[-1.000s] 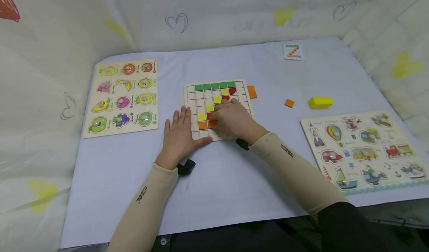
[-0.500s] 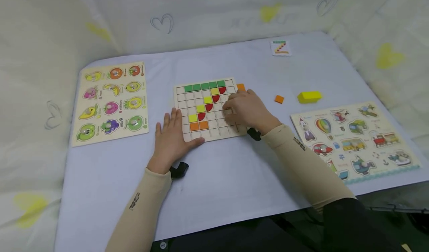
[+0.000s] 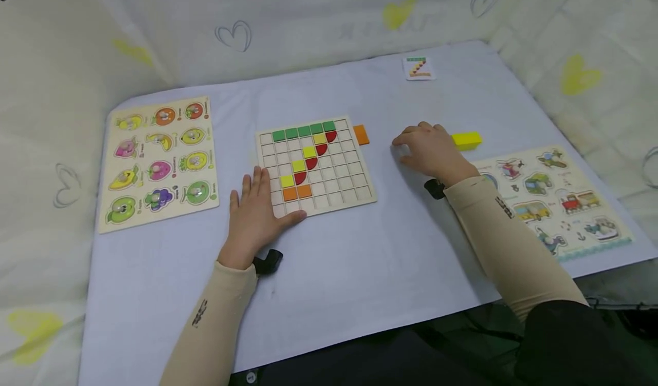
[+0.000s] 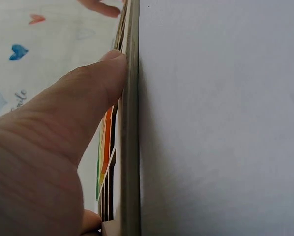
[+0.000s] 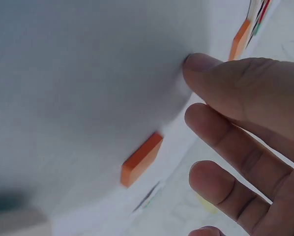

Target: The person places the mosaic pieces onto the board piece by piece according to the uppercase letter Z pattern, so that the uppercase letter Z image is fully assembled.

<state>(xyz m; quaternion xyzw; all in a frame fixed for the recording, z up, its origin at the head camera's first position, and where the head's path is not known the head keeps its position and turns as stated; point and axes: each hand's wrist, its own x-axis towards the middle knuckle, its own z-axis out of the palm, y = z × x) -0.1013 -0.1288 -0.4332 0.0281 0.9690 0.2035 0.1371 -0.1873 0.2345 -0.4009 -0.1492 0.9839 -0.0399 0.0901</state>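
Observation:
My left hand rests at the lower left corner of a wooden grid board, fingers straight. Its thumb lies along the board's near edge. On the grid sit a row of green squares, a diagonal of yellow squares and red quarter-round pieces, and two orange squares. My right hand is over the tablecloth right of the board, fingers loosely bent, holding nothing. Near its fingertips lies a small orange square tile, hidden by the hand in the head view.
Another orange piece lies at the board's right edge. A yellow block stands beyond my right hand. A patterned card lies at the back. A fruit puzzle is on the left, a vehicle puzzle on the right.
My right hand has moved off the grid to the right, over the small orange tile, leaving two orange squares visible in the grid. The left hand keeps its place on the board.

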